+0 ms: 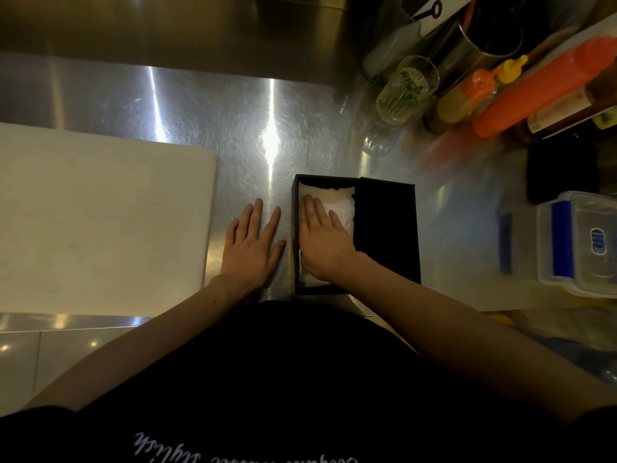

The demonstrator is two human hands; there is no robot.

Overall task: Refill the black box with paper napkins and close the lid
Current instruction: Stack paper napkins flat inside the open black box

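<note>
The black box [295,208] stands open on the steel counter near its front edge. White paper napkins [340,203] fill its left part. My right hand [322,240] lies flat on top of the napkins inside the box, fingers together and stretched out. The black lid [385,228] rests tilted against the box's right side and covers that part. My left hand [252,243] lies flat on the counter just left of the box, fingers spread, holding nothing.
A large white cutting board [100,222] lies to the left. At the back right stand a glass [405,90], squeeze bottles [534,91] and metal canisters [484,31]. A clear plastic container with a blue clip [581,245] sits at the right.
</note>
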